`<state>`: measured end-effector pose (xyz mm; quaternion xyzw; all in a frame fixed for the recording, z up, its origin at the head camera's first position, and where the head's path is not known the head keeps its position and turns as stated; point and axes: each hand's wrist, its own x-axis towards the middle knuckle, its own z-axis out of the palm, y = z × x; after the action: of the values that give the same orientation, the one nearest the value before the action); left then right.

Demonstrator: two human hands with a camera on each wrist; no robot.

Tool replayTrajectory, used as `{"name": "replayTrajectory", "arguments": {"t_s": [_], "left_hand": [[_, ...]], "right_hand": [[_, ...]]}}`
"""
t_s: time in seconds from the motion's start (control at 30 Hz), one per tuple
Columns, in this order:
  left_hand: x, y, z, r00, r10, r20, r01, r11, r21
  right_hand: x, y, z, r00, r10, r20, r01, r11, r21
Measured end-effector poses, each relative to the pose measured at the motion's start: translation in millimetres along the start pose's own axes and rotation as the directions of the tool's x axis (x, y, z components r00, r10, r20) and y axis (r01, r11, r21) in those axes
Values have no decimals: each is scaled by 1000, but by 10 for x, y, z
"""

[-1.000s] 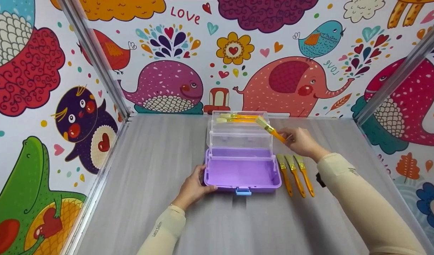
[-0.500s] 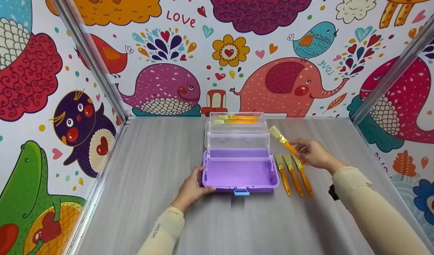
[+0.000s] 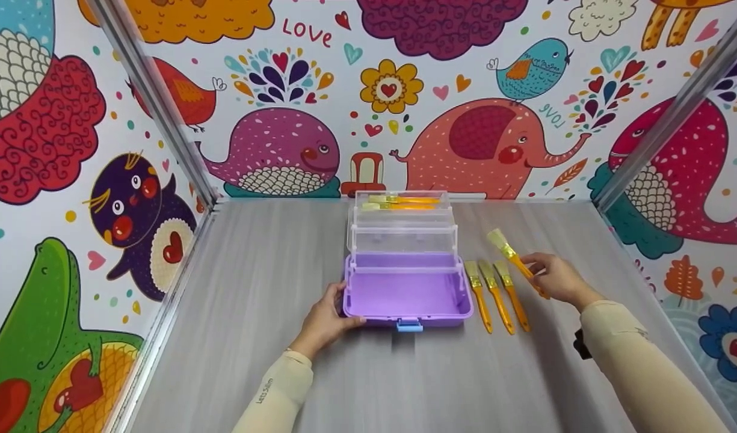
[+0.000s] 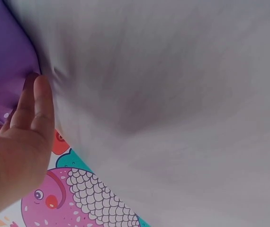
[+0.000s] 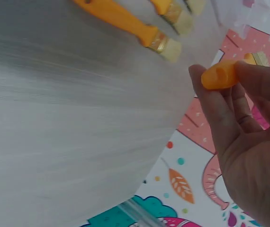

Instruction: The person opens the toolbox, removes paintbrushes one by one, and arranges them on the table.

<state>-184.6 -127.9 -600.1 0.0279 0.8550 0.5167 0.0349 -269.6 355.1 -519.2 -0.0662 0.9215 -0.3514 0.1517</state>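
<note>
My right hand (image 3: 561, 279) pinches the orange handle of a flat paintbrush (image 3: 518, 265) between thumb and fingers, pale bristles pointing up and left. In the right wrist view the handle end (image 5: 219, 76) faces the camera. Left of this hand, three similar paintbrushes (image 3: 497, 299) lie side by side on the table. My left hand (image 3: 325, 322) holds the front left corner of an open purple box (image 3: 407, 293), thumb at the front rim and fingers along the side. Left wrist view: those fingers (image 4: 42, 106) touch the purple wall.
Raised clear trays (image 3: 404, 239) stand at the back of the box, with orange-handled brushes (image 3: 401, 202) in the top one. A blue latch (image 3: 410, 326) hangs at the box front. Grey table (image 3: 254, 258); cartoon-printed walls (image 3: 464, 78) enclose it at back and sides.
My right hand has carried its paintbrush right and down, from near the clear trays to beside the three brushes on the table. My left hand stays at the box corner.
</note>
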Motion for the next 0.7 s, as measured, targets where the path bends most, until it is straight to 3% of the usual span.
{"name": "replayTrajectory", "arguments": {"t_s": [0.33, 0.53, 0.7], "left_hand": [[0, -32, -4, 1000, -7, 9, 7, 1000, -24], [15, -40, 2, 1000, 0, 18, 0, 1000, -9], [13, -27, 0, 1000, -12, 10, 12, 1000, -14]], "right_hand": [[-52, 268, 147, 988, 150, -42, -148, 988, 52], [-89, 407, 195, 964, 266, -10, -264, 961, 84], [-70, 481, 194, 955, 295, 1, -294, 951, 98]]}}
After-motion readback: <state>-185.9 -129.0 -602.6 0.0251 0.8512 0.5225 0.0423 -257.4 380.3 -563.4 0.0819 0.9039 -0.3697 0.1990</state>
